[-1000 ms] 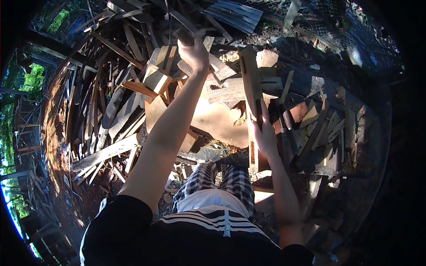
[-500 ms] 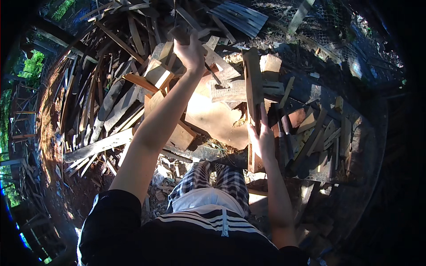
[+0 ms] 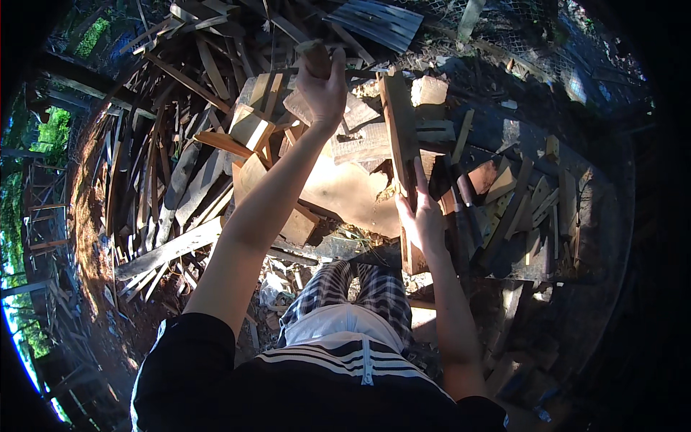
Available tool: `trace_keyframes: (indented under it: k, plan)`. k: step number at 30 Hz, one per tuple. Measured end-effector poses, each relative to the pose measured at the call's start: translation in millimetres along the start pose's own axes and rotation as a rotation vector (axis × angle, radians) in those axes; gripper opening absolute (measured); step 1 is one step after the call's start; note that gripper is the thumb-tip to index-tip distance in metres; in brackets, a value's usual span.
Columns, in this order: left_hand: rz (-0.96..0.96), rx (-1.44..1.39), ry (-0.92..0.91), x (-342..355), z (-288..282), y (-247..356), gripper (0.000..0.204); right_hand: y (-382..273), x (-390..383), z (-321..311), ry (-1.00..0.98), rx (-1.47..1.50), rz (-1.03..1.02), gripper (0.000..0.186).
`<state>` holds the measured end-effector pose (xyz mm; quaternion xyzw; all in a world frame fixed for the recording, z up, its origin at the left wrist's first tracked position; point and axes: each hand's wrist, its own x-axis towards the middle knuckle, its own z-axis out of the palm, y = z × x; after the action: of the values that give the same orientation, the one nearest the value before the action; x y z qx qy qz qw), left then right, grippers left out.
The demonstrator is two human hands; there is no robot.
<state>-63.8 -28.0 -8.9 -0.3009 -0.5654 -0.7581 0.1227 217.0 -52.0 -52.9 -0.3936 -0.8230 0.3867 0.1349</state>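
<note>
My left hand (image 3: 322, 93), raised over the work pile, is closed round a brown wooden piece (image 3: 314, 52), perhaps a tool's handle; I cannot tell what it belongs to. My right hand (image 3: 422, 222) grips a long narrow plank (image 3: 399, 122), which points away from me, its fingers along the lower half. Left of the plank lies a broad pale sunlit slab (image 3: 342, 194) with a ragged edge. A short board (image 3: 360, 147) lies crosswise beyond the slab, and angled blocks (image 3: 255, 132) are stacked below and left of my raised hand.
A big pile of loose boards and sticks (image 3: 173, 173) fills the left. Offcuts (image 3: 529, 216) lie on a dark surface at the right. A corrugated sheet (image 3: 374, 25) and wire mesh (image 3: 533, 36) are at the back. My checked-clothed legs show below.
My left hand shifted left, then came back right with the wooden piece. My right hand still grips the plank, which has moved slightly left; the view has shifted a little too.
</note>
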Motion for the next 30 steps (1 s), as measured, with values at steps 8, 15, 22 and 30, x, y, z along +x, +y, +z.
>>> trace_keyframes:
  k: [8,15,22,30]
  plan:
    - [-0.044,0.066,-0.054,-8.1,12.5,13.6,0.034,-8.4,3.3,-12.3,-0.032,0.06,0.033,0.079]
    - [0.04,0.118,-0.08,-17.5,7.1,31.8,0.032,-120.8,5.4,-94.5,0.056,0.352,-0.269,0.07]
    - [0.034,0.05,-0.137,-26.1,2.2,12.5,0.034,-149.1,10.0,-120.9,-0.13,0.119,-0.269,0.077]
    - [0.024,-0.022,-0.134,-29.0,9.2,22.8,0.034,-167.0,-2.9,-124.0,0.013,0.204,-0.585,0.072]
